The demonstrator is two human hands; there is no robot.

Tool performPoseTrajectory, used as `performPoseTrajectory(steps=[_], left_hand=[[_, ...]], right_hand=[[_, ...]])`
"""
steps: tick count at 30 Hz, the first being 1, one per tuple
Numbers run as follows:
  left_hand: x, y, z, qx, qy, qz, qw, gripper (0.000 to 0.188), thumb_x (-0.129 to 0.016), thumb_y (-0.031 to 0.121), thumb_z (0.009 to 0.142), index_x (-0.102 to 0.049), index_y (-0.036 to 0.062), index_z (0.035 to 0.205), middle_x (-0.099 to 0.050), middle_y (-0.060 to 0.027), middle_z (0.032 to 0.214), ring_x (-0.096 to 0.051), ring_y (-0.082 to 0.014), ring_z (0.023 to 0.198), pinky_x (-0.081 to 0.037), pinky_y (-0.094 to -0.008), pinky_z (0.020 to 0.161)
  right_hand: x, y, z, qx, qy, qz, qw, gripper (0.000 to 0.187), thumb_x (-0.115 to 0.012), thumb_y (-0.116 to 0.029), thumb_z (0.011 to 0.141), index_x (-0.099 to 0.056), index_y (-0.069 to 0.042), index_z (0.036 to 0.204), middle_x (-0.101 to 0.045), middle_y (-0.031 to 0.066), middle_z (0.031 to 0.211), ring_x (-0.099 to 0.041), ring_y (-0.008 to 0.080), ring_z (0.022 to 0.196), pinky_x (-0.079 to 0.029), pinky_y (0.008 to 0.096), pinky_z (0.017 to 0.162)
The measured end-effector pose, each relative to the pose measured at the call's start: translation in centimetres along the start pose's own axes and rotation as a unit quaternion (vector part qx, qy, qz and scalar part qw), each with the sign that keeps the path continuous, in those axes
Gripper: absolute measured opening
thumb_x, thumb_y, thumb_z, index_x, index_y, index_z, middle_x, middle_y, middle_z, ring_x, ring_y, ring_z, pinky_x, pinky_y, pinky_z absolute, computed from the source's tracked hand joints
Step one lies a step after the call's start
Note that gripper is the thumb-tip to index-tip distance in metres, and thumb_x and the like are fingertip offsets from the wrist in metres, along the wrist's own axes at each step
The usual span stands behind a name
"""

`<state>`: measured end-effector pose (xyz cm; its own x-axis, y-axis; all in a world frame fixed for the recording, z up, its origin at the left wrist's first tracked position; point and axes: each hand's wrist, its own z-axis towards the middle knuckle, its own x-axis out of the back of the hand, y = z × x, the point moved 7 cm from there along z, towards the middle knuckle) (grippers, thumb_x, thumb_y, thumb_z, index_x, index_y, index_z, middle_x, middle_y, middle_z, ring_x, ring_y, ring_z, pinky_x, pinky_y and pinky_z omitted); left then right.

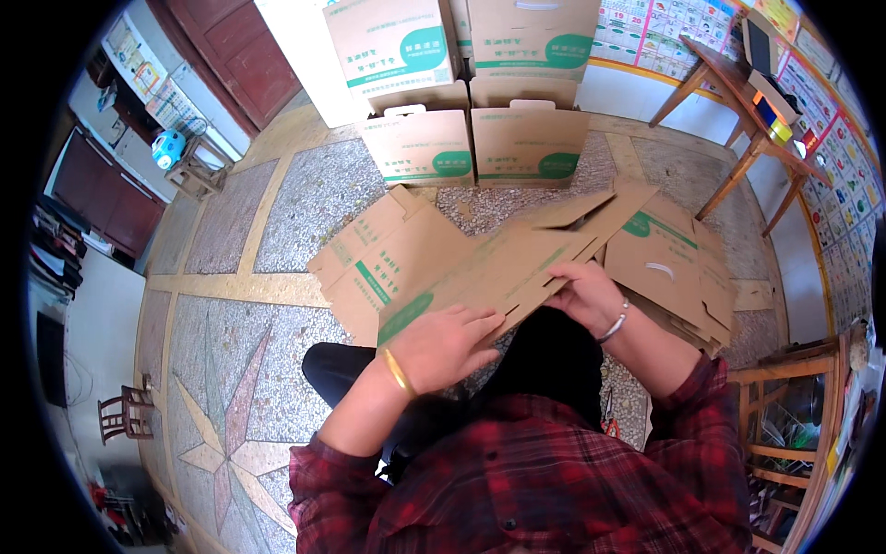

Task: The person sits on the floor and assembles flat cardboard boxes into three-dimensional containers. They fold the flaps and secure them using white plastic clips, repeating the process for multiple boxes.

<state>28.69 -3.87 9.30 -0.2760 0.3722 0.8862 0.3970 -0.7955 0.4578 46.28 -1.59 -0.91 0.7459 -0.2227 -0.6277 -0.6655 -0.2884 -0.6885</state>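
Speckled stone floor [226,217], divided by yellowish strips and inlaid with a pale star pattern [228,457], spreads around a seated person in a red-and-black plaid shirt [517,489]. The two bare hands are apart, both on a long, flat tan cardboard sheet [503,272] with green printing, which lies slantwise in front of the person's knees. Left hand [445,346], below a gold bangle [399,372], rests palm down near the sheet's left end, its fingers extended rather than curled. Right hand [589,297], with a silvery bracelet [615,320] at the wrist, has its bent fingers closed on the near edge, just beside narrow slots; some of its fingertips are hidden.

One flattened tan carton with a green band [369,263] lies to the left, partly covered by the sheet; a pile of flattened tan cartons with green print [669,268] lies to the right, also overlapped. Beyond them, upright tan cardboard boxes [531,148] stand stacked side by side, blocking part of the wall behind. Orange-handled pliers [610,426] lie beside the person's right leg, and a wooden rack [794,415] stands near the right elbow.
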Motion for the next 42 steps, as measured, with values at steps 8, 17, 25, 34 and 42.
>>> performPoseTrajectory(steps=[8, 17, 25, 34, 42], left_hand=[[2.9, -1.5, 0.3, -0.021, 0.133, -0.117, 0.984, 0.029, -0.06, 0.012, 0.08, -0.058, 0.0035, 0.108, -0.06, -0.0131, 0.107, -0.057, -0.0293, 0.097, -0.046, -0.0343, 0.083], [-1.6, -6.4, 2.4, 0.055, 0.077, -0.262, 0.961, 0.023, -0.055, 0.009, 0.086, -0.059, 0.0017, 0.107, -0.063, -0.0111, 0.098, -0.06, -0.0202, 0.091, -0.046, -0.0275, 0.08], [-6.6, -12.6, 2.2, 0.185, 0.017, -0.382, 0.905, 0.029, -0.049, 0.011, 0.09, -0.053, -0.0035, 0.115, -0.061, -0.0099, 0.107, -0.058, -0.0166, 0.097, -0.045, -0.0284, 0.084], [-12.2, -20.7, -1.5, 0.323, -0.015, -0.439, 0.838, 0.031, -0.047, 0.016, 0.092, -0.052, -0.0017, 0.117, -0.061, -0.0081, 0.105, -0.058, -0.0132, 0.09, -0.047, -0.0248, 0.077], [-17.0, -28.1, -4.5, 0.414, 0.024, -0.515, 0.751, 0.033, -0.049, 0.024, 0.091, -0.054, 0.0026, 0.115, -0.061, -0.0066, 0.1, -0.057, -0.0133, 0.085, -0.048, -0.0254, 0.073]], right_hand=[[5.5, -15.5, -7.2, 0.264, 0.13, -0.069, 0.953, 0.029, -0.054, -0.001, 0.078, -0.052, 0.005, 0.106, -0.06, 0.0128, 0.099, -0.061, 0.0227, 0.086, -0.052, 0.0351, 0.072], [10.4, -29.2, -15.8, 0.479, 0.243, -0.332, 0.776, 0.027, -0.058, -0.009, 0.083, -0.053, 0.004, 0.106, -0.059, 0.009, 0.1, -0.057, 0.0172, 0.09, -0.048, 0.0296, 0.077], [20.2, -22.5, -8.2, 0.388, 0.35, -0.782, 0.34, 0.05, -0.048, 0.003, 0.079, -0.041, -0.008, 0.127, -0.051, 0.0165, 0.121, -0.05, 0.0339, 0.106, -0.044, 0.0366, 0.088], [46.4, -0.7, -0.4, -0.148, 0.301, -0.836, 0.435, 0.057, -0.043, -0.004, 0.082, -0.027, -0.019, 0.134, -0.031, 0.0044, 0.137, -0.034, 0.0275, 0.123, -0.039, 0.0412, 0.095], [49.2, -2.7, 1.2, -0.224, 0.285, -0.83, 0.423, 0.081, -0.069, -0.007, 0.065, -0.026, -0.013, 0.134, -0.035, 0.0121, 0.134, -0.04, 0.034, 0.118, -0.041, 0.0423, 0.094]])
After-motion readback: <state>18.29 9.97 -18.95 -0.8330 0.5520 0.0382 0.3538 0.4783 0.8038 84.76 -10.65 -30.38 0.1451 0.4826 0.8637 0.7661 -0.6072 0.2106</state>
